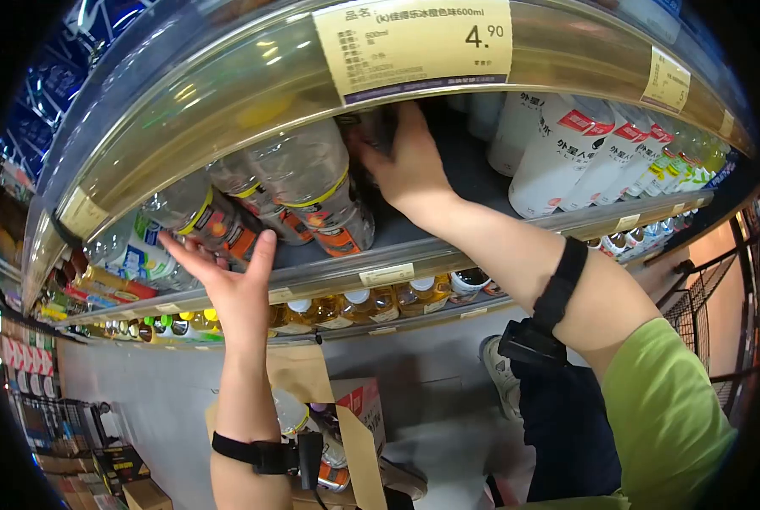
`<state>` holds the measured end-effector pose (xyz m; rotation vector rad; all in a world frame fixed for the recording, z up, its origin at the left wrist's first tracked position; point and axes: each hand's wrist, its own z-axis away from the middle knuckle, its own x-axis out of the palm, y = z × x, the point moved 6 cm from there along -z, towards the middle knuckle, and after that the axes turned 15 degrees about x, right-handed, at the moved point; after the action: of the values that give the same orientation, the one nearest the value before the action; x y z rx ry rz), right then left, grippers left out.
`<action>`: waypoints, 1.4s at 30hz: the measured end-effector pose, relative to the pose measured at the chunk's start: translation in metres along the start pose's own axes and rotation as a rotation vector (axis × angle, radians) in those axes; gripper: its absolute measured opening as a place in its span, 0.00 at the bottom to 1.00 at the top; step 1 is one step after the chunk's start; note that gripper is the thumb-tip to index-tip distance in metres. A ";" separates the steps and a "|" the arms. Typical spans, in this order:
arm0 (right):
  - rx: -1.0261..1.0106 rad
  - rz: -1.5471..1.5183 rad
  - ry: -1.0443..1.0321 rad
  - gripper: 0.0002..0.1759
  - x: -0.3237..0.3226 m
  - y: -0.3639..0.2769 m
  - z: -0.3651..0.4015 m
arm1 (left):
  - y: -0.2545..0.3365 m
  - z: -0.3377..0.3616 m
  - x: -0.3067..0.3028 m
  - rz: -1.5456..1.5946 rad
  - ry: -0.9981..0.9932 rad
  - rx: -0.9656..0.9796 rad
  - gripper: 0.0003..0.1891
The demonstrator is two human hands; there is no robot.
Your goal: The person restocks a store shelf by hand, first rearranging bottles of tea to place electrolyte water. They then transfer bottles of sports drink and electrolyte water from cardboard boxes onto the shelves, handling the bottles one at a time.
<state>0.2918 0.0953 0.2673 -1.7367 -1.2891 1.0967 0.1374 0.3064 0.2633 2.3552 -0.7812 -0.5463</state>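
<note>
My right hand reaches into the shelf under the large price label. Its thumb and fingers are bent around the side of a dark, blurred bottle, just right of the clear bottles with black-and-orange labels. My left hand is raised at the shelf's front edge with thumb and fingers spread. It is in front of a leaning bottle with an orange-and-black label and holds nothing. Black straps circle both forearms.
White bottles stand on the right of the shelf. A lower shelf holds amber bottles. On the floor sits an open cardboard box with bottles inside. Shopping carts stand at the right and left edges.
</note>
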 end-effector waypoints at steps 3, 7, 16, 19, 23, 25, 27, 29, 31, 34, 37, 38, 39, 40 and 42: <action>-0.002 0.216 0.035 0.36 -0.029 0.011 -0.004 | -0.013 -0.005 0.006 0.060 0.076 0.004 0.56; -0.003 0.378 0.119 0.39 -0.027 0.045 -0.047 | -0.040 0.003 0.009 -0.113 0.107 -0.018 0.46; -0.173 0.578 0.171 0.23 -0.006 0.060 -0.104 | -0.024 0.007 0.012 -0.610 0.082 0.074 0.46; -0.135 0.523 0.138 0.24 -0.008 0.060 -0.109 | -0.023 0.007 0.013 -0.620 0.074 0.084 0.46; -0.164 0.395 0.223 0.30 -0.004 0.063 -0.066 | -0.025 0.007 0.012 -0.614 0.057 0.041 0.47; 0.396 -0.196 -0.306 0.37 -0.017 0.007 0.002 | -0.025 0.007 0.012 -0.633 0.064 0.049 0.47; 0.020 -0.164 -0.480 0.42 -0.006 -0.008 0.043 | -0.026 0.008 0.012 -0.653 0.061 0.056 0.47; -0.038 -0.119 -0.493 0.47 0.014 -0.020 0.062 | -0.025 0.008 0.011 -0.655 0.059 0.069 0.47; -0.027 -0.180 -0.512 0.46 0.012 -0.036 0.067 | -0.022 0.007 0.013 -0.647 0.060 0.089 0.47; 0.101 -0.033 -0.309 0.32 0.002 -0.024 0.067 | -0.023 0.007 0.011 -0.634 0.070 0.075 0.47; 0.112 -0.006 -0.138 0.34 -0.024 -0.007 0.050 | -0.024 0.007 0.010 -0.651 0.066 0.089 0.47; 0.139 0.044 -0.133 0.37 -0.030 0.002 0.038 | -0.024 0.007 0.010 -0.675 0.063 0.087 0.47; 0.105 0.257 0.005 0.38 -0.036 0.009 0.027 | -0.025 0.008 0.011 -0.698 0.058 0.086 0.47; 0.070 0.469 0.147 0.40 -0.040 0.015 0.016 | -0.024 0.008 0.011 -0.694 0.057 0.086 0.47; 0.096 0.453 0.143 0.41 -0.041 0.032 -0.009 | -0.026 0.007 0.011 -0.638 0.028 0.029 0.46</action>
<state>0.3064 0.0465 0.2511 -2.0472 -0.7597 1.2288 0.1522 0.3138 0.2388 2.6157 0.0003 -0.7562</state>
